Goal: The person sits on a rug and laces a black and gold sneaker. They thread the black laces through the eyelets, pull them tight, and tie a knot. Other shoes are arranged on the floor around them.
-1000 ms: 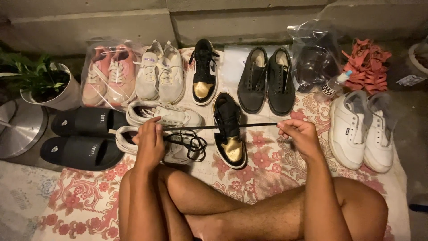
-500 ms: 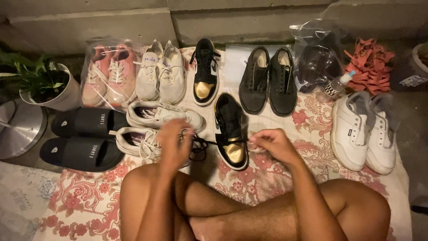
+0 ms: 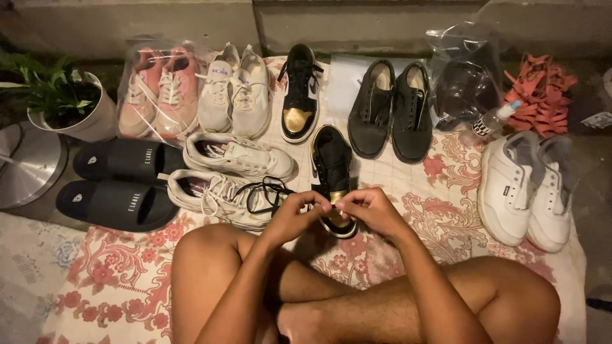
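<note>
Black shoelace (image 3: pixel 264 191) pinched thin between both hands (image 3: pixel 331 213).

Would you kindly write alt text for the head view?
A seated person's left hand and right hand pinch a black shoelace together above a black-and-gold sneaker, with many shoe pairs on a floral cloth.

Both hands meet over the toe of the black-and-gold sneaker (image 3: pixel 333 175): left hand (image 3: pixel 294 215) and right hand (image 3: pixel 368 209) pinch a black lace (image 3: pixel 258 194) between fingertips. The lace loops left of that sneaker onto a white sneaker (image 3: pixel 220 199).
</note>
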